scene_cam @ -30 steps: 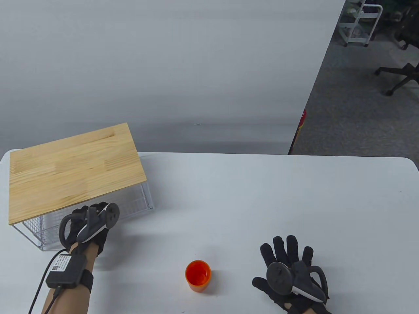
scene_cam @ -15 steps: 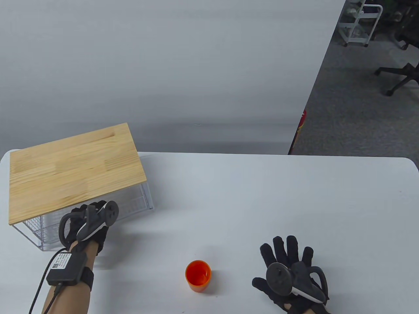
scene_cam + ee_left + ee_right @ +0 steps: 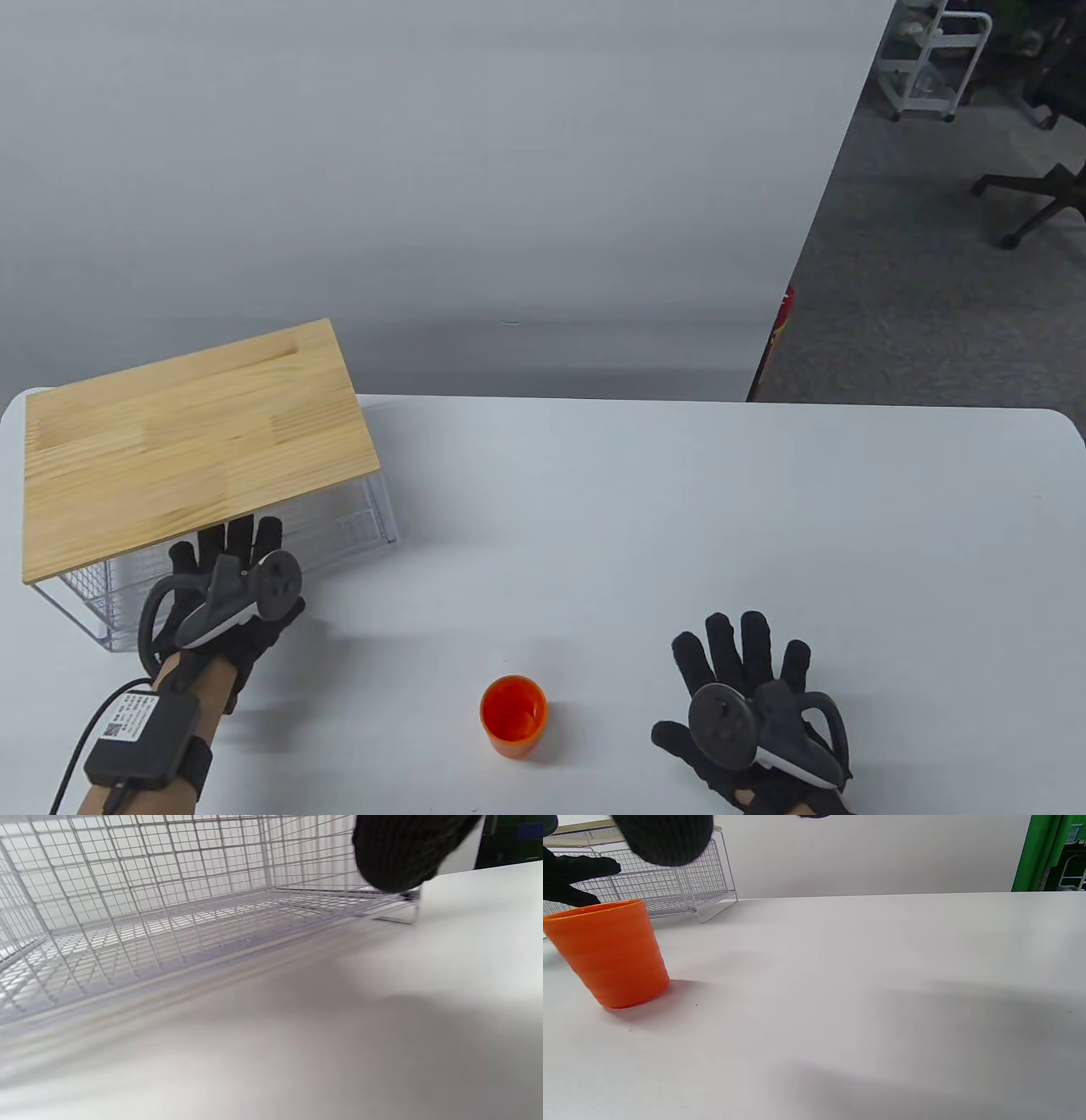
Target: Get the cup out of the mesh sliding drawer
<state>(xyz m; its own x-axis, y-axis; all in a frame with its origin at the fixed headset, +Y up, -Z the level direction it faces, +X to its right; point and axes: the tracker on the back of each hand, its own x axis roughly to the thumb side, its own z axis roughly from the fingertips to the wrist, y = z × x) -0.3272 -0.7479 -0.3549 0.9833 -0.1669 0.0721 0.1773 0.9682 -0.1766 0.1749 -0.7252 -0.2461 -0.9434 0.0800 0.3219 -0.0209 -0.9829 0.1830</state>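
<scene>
The orange cup (image 3: 513, 715) stands upright on the white table (image 3: 645, 526) near the front edge, outside the drawer; it also shows in the right wrist view (image 3: 608, 952). The white mesh drawer (image 3: 339, 526) sits under a wooden top (image 3: 187, 441) at the left; its mesh (image 3: 140, 912) looks empty. My left hand (image 3: 229, 586) is just in front of the drawer with fingers spread, holding nothing. My right hand (image 3: 747, 705) lies flat on the table right of the cup, fingers spread, empty.
The table's right edge borders a carpeted floor with an office chair (image 3: 1035, 195) and a white cart (image 3: 933, 59). A white wall stands behind the table.
My left hand has pulled back from the drawer front toward me and opened its fingers. The cup and my right hand have not moved.
</scene>
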